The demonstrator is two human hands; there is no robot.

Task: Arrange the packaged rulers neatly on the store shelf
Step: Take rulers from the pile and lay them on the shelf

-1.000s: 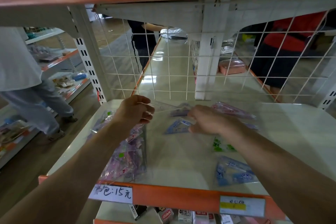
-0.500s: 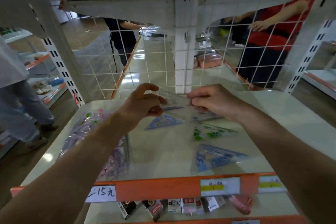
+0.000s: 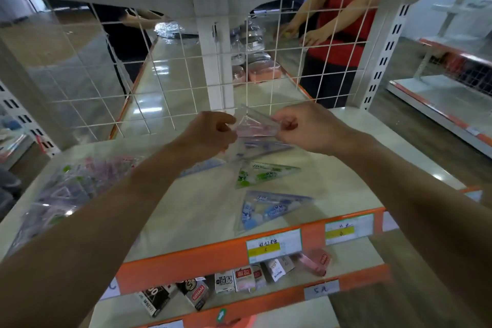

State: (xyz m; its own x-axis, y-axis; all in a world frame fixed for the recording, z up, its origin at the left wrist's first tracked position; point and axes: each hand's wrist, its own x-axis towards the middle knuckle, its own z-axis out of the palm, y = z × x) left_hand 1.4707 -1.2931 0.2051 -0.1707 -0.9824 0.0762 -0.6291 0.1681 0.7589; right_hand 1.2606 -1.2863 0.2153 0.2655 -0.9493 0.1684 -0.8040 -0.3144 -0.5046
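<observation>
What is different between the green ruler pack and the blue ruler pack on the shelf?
The green pack carries green print, the blue pack blue print. The green pack lies farther back; the blue pack lies near the orange front edge. Both are clear triangles lying flat, untouched.

Clear triangular ruler packet (image 3: 255,125), held aloft

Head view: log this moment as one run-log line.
left hand: pinches pink ruler pack | right hand: pinches same pack | pack: above shelf | green pack, blue pack: on shelf
</observation>
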